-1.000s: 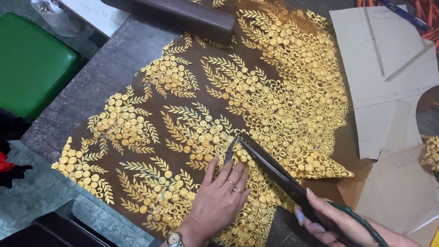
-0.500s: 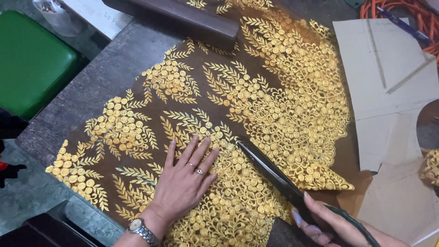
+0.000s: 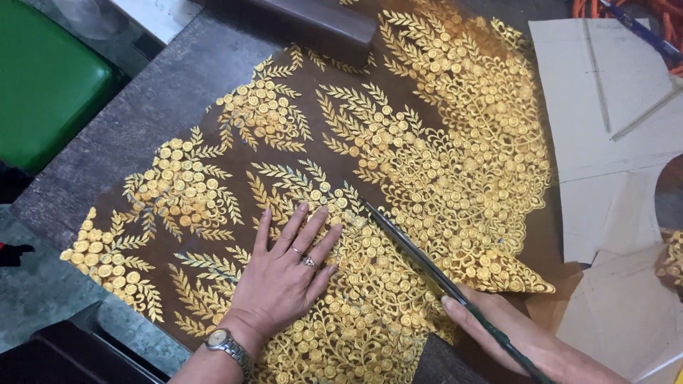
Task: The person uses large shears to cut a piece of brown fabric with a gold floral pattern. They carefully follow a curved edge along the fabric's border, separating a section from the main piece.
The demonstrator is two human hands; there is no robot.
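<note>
Scissors (image 3: 420,252) gripped in right hand (image 3: 526,341), long axis diagonal, tips toward worktable's far-left corner, just right of left fingertips (image 3: 321,211). Left hand (image 3: 284,274) flat, splayed on gold-embroidered brown fabric (image 3: 427,142) mid-table.

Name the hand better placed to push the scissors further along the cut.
Right. The right hand already grips the scissors, blades in the lace. The left hand lies flat on the lace beside them, likely steadying it.

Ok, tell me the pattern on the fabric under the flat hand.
Gold leaf-and-coin embroidery on brown fabric, clearest in the head view.
</note>
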